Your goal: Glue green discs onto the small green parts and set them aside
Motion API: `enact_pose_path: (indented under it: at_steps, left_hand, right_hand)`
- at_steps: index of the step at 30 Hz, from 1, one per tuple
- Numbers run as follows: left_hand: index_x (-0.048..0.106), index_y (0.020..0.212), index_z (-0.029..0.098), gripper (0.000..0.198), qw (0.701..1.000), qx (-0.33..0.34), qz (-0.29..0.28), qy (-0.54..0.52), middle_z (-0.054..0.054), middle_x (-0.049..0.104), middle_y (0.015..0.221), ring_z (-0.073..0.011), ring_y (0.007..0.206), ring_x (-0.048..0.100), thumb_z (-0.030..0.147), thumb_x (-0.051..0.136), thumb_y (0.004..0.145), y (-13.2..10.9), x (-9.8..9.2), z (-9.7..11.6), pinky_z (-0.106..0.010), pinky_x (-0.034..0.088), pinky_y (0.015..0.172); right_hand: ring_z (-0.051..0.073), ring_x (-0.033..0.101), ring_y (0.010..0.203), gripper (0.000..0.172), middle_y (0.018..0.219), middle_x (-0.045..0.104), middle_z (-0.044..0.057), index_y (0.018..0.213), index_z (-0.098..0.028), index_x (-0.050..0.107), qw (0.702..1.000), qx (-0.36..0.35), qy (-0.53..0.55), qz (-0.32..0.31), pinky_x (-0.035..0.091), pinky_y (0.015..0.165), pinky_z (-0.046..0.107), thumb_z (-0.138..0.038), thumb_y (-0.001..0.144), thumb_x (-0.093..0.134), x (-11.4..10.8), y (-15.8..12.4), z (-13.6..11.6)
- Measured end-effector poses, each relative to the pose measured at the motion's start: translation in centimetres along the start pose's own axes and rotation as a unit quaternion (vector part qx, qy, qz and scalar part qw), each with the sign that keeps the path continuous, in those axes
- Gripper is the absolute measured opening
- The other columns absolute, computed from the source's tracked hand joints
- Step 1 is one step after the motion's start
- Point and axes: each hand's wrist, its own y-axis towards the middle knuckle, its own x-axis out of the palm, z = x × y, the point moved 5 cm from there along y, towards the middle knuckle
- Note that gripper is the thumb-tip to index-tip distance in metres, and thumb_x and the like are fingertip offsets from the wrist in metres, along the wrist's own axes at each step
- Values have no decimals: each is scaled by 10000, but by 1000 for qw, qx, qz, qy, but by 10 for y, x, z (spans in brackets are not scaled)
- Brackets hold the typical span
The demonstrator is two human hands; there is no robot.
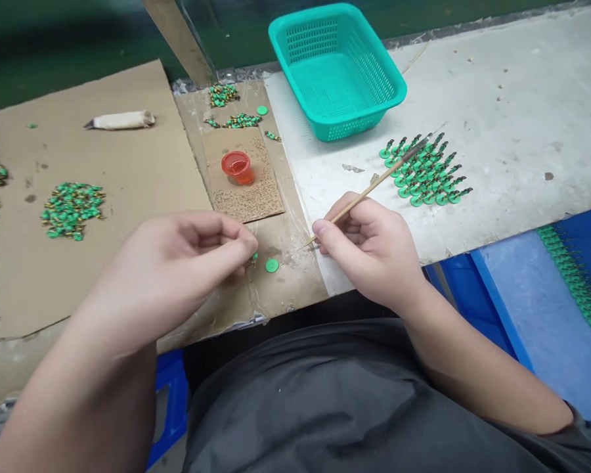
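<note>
**Thin wooden stick slants above the tabletop, near a flat round green disc**

The stick sits in the right hand, thumb and forefinger closed on it; its fine lower end points down near the disc, its dark upper end up and away. The disc lies on brown cardboard between the hands. The left hand has its thumb and forefinger pinched shut on a small green piece (mostly hidden behind the fingertips). Beyond, a small red translucent plastic cup stands on a speckled cardboard square. To the left lies a loose heap of green-and-gold pieces, with a white-wrapped, dark-pointed tool farther back. To the right, green discs bearing dark-tipped pieces stand in rows near a turquoise perforated plastic basket.
</note>
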Motion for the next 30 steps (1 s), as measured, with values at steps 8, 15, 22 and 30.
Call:
enact_pose_path:
  at_steps: [8,15,22,30]
  left_hand:
    - [878,858,252,101,979,17,163,-118,-2,775,681,-107,531,673,328,942,877,-40,15,-20,-141,540,515]
    - [922,888,288,70,977,30,182,-110,5,845,771,-99,631,788,349,955,898,-44,20,-26,-105,637,653]
    - [926,884,307,84,980,39,190,-50,40,803,733,-58,588,708,382,953,910,-43,22,-24,-66,553,583]
    - [912,875,310,93,980,48,190,-25,59,769,719,-43,563,618,376,923,939,-46,24,-19,-83,467,531]
  right_hand:
    - [120,682,663,245,792,737,-32,878,-228,683,999,-36,-15,0,554,614,265,-279,1088,798,3,-2,-4]
    - [136,673,699,267,812,738,-22,873,-243,661,999,-27,-39,-12,551,640,287,-292,1097,798,2,-2,-4]
    - [148,688,724,276,841,737,-16,886,-251,649,999,-32,-38,-12,572,666,298,-287,1113,802,2,-3,-3]
    - [140,683,717,287,830,719,-22,877,-246,639,998,-50,-28,-16,555,665,290,-271,1120,789,2,-3,-4]
